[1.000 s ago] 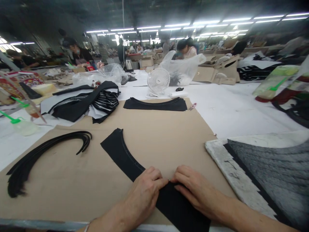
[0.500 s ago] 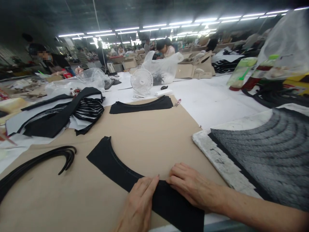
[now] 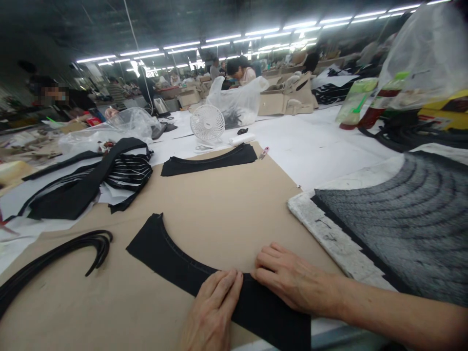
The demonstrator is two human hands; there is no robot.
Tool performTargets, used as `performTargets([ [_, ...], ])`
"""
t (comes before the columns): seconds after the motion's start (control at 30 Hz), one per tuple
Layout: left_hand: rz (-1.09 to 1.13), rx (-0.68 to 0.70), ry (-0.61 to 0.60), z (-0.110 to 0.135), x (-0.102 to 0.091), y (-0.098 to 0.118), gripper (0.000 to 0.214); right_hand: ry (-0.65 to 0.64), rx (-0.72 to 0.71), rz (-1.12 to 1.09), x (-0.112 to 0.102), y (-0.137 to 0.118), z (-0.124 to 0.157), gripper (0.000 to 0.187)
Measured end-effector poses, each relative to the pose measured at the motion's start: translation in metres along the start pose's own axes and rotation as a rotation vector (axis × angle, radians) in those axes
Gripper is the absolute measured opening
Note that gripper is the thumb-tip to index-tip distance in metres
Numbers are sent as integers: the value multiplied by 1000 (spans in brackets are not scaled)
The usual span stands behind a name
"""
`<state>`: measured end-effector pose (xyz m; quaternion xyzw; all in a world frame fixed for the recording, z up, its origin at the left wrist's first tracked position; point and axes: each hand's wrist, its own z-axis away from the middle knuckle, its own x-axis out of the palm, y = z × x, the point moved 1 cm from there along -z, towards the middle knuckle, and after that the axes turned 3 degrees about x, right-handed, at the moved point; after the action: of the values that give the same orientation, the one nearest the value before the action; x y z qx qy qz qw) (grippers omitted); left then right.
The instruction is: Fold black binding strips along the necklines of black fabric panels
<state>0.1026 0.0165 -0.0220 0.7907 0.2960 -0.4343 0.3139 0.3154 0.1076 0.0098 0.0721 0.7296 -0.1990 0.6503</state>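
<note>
A curved black fabric piece point(image 3: 175, 258) lies across the brown paper sheet point(image 3: 219, 204), its inner curve facing away from me. A narrow raised strip runs along that curve. My left hand point(image 3: 215, 307) is closed on the fabric's curved edge, fingers together and pressed down. Just to its right, my right hand point(image 3: 281, 275) pinches the same edge with bent fingers. What lies under the fingertips is hidden. Further back on the paper lies a similar black piece point(image 3: 208, 163).
Black cords point(image 3: 73, 243) curve in at left, below a pile of black and white pieces point(image 3: 84, 180). A pale board point(image 3: 329, 231) with layered dark material point(image 3: 395, 214) is at right. Behind stand a white fan point(image 3: 207, 123), small pink snips point(image 3: 264, 152) and bottles point(image 3: 383, 102). Other people work beyond.
The view has shifted slightly. Both hands stay on the curved edge; my left fingers have moved slightly along it toward my right hand.
</note>
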Motion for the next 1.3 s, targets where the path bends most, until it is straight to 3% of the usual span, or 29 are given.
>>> performTargets([
  [0.13, 130, -145, 45, 0, -8, -1, 52, 9, 2, 4, -1, -1, 0, 16],
  [0.23, 155, -173, 61, -6, -9, -1, 42, 16, 4, -2, -2, -1, 0, 15],
  [0.5, -65, 61, -32, -3, -6, -3, 51, 21, 2, -9, 0, -1, 1, 15],
  [0.63, 138, -130, 77, -10, -14, -2, 30, 17, 4, -4, -2, -1, 0, 14],
  [0.77, 196, -286, 167, -22, -12, 4, 26, 25, -2, 6, -2, -1, 0, 16],
  [0.97, 219, -245, 30, -34, 6, 14, 34, 63, 78, -57, 0, 0, 1, 17],
  [1.13, 234, -232, -25, -41, 4, 17, 32, 34, 143, -149, -3, 7, 3, 9],
  [1.3, 253, -204, -87, -43, 2, 17, 32, 25, 99, -113, -3, 14, 9, 3],
])
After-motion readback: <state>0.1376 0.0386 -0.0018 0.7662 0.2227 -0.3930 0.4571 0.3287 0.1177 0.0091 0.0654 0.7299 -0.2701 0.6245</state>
